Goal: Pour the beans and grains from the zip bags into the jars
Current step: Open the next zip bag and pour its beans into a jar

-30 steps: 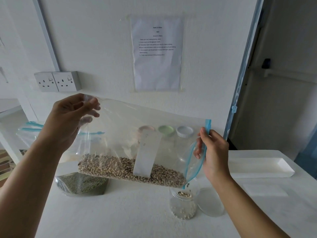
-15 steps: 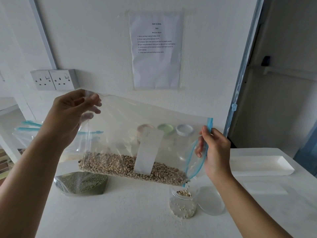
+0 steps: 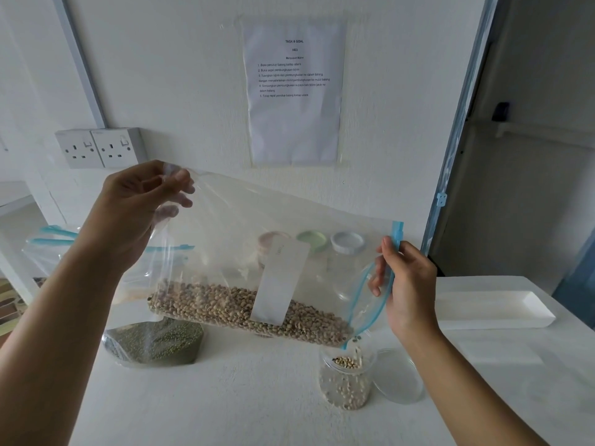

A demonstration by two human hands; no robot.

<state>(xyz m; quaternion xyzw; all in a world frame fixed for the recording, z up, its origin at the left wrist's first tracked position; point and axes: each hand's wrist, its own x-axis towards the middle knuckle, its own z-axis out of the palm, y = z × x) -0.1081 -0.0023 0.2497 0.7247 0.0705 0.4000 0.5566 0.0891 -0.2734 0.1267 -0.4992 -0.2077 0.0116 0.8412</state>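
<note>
Head view: pinching a crinkly clear zip bag of pale oval beans by its bottom corner with the left hand and by the blue zip rim with the right hand, mouth tipped over a round clear jar.

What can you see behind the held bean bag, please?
Three jars show through the clear bag, under a pink lid, green lid and white lid. The white label and beans partly cover them.
</note>
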